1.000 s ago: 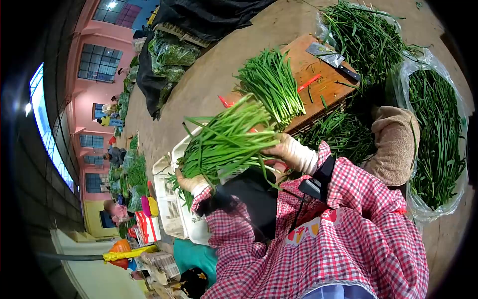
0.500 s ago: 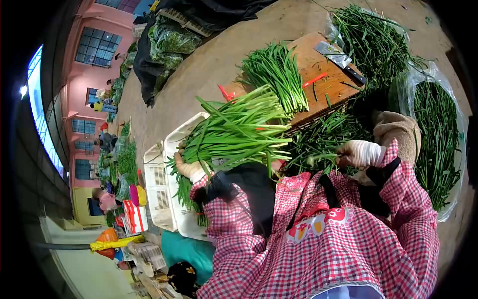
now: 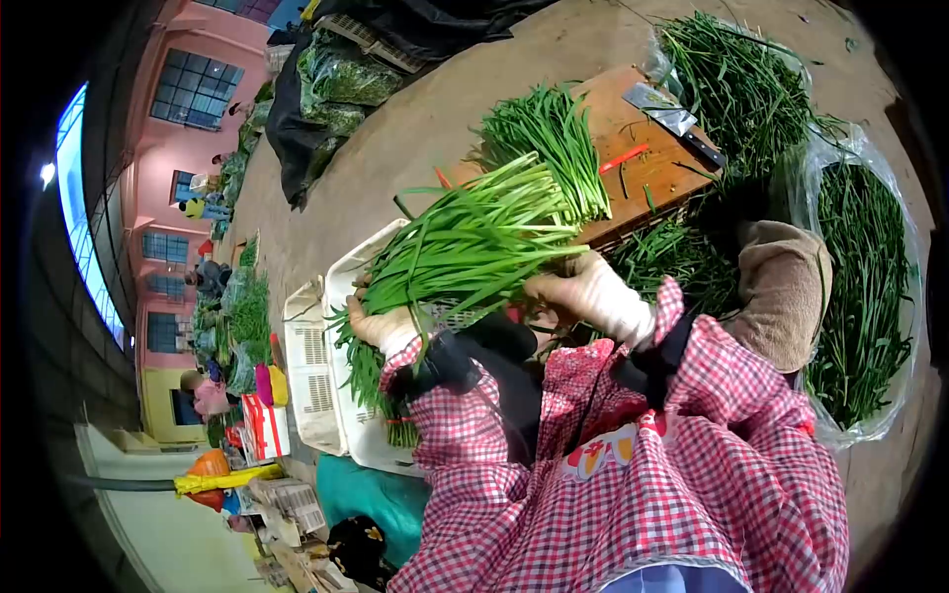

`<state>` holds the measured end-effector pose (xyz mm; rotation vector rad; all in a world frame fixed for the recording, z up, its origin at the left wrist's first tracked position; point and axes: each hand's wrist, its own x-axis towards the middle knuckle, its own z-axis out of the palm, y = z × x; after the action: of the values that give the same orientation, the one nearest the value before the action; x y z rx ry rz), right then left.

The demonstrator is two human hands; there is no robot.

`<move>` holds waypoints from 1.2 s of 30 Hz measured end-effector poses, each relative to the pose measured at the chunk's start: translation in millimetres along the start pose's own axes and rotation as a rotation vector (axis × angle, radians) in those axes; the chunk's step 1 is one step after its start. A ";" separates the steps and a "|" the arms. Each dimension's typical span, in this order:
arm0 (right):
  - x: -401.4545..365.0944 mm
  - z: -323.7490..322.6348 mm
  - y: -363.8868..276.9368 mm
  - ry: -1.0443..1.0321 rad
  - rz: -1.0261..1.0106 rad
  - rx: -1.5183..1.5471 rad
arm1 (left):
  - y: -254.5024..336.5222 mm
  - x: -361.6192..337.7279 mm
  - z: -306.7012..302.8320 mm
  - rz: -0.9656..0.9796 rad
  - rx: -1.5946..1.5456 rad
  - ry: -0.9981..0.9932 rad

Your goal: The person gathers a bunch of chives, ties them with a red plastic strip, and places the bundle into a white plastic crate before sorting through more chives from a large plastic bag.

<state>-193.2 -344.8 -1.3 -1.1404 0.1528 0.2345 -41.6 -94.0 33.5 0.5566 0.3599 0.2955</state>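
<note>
My left hand (image 3: 384, 324), wrist wrapped in white, grips the leafy end of a big loose bunch of garlic chives (image 3: 465, 247). The pale stems of the bunch point right. My right hand (image 3: 583, 295), also wrapped in white, is closed at the lower stems of the same bunch; its fingertips are partly hidden. A second bunch of chives (image 3: 554, 148) lies on the wooden board (image 3: 633, 99) just beyond. Under my left hand, more chives (image 3: 371, 385) lie in a white plastic crate (image 3: 381, 455).
On the board lie a cleaver with a black handle (image 3: 700, 150) and a red strip (image 3: 623, 158). Loose greens (image 3: 672, 262) are heaped beside it. Plastic bags of greens (image 3: 855, 296) stand right. Covered crates and people are farther left.
My right hand has moved left from the loose greens to the stems of the held bunch. The thin strands it held no longer show. My left hand stays on the bunch.
</note>
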 end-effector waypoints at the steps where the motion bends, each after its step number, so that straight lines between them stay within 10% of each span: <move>1: 0.7 -2.3 1.4 -0.063 -0.013 0.040 | -0.7 4.4 -3.0 -0.004 -0.001 -0.007; 8: -36.1 -60.2 14.2 -0.385 -0.161 -0.080 | 4.7 1.8 10.3 -0.066 0.079 -0.023; 11: -57.7 -101.3 25.3 -0.346 0.193 -0.168 | 5.6 23.6 2.4 -0.064 0.011 0.008; 14: -58.5 -142.7 54.0 -0.270 0.152 -1.322 | 14.5 53.2 -16.9 -0.152 -0.076 -0.112; 17: -62.4 -115.5 27.0 -0.036 0.114 -1.318 | 9.2 43.2 -7.4 -0.115 -0.033 -0.051; 20: -28.3 -88.8 47.2 0.081 -0.498 -0.791 | 10.6 49.1 -14.4 -0.060 0.072 -0.122; 27: 30.3 1.7 44.8 -0.072 -0.269 0.081 | 4.0 31.9 -4.7 -0.062 -0.038 -0.009; 36: -22.5 -108.6 79.7 -0.469 0.002 -0.294 | 36.3 54.3 -16.5 -0.252 -0.013 -0.115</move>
<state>-235.9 -414.6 -110.6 -1.3438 -0.3046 0.5314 -6.0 -37.1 27.2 0.5067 0.3123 0.0224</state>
